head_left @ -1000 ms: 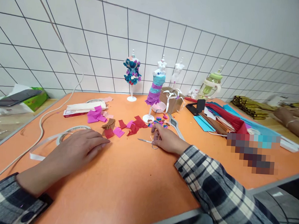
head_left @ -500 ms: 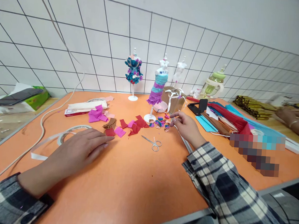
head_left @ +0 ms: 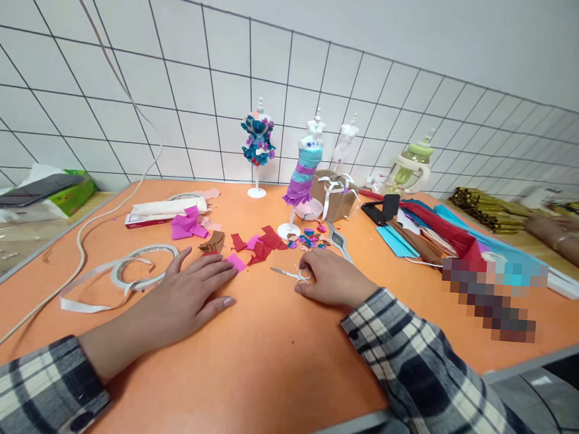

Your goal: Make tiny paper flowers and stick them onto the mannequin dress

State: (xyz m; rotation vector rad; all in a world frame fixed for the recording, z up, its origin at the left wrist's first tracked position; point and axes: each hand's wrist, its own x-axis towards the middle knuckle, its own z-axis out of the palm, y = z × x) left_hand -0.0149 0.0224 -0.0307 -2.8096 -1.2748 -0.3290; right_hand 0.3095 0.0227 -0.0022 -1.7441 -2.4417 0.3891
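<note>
My left hand (head_left: 184,299) lies flat and open on the orange table (head_left: 259,367), fingers spread; the fingertips touch a pink paper scrap (head_left: 237,261). My right hand (head_left: 333,281) rests on the table with fingers curled over the handles of small silver scissors (head_left: 285,271), whose blades point left. Just beyond lie red paper scraps (head_left: 268,239) and tiny cut paper flowers (head_left: 308,239). Behind them stands a small dress form wrapped in blue and purple paper (head_left: 303,172).
A tape ring with a loose tail (head_left: 140,269) and magenta scraps (head_left: 186,224) lie to the left. At the back stand a flower-covered dress form (head_left: 258,142), a bare one (head_left: 345,141), a ribboned box (head_left: 335,195) and a green bottle (head_left: 412,169). Another person's hands (head_left: 566,233) work at the right.
My right hand came back from the paper flowers to the scissors. My left hand slid forward and right, up to the pink scrap.
</note>
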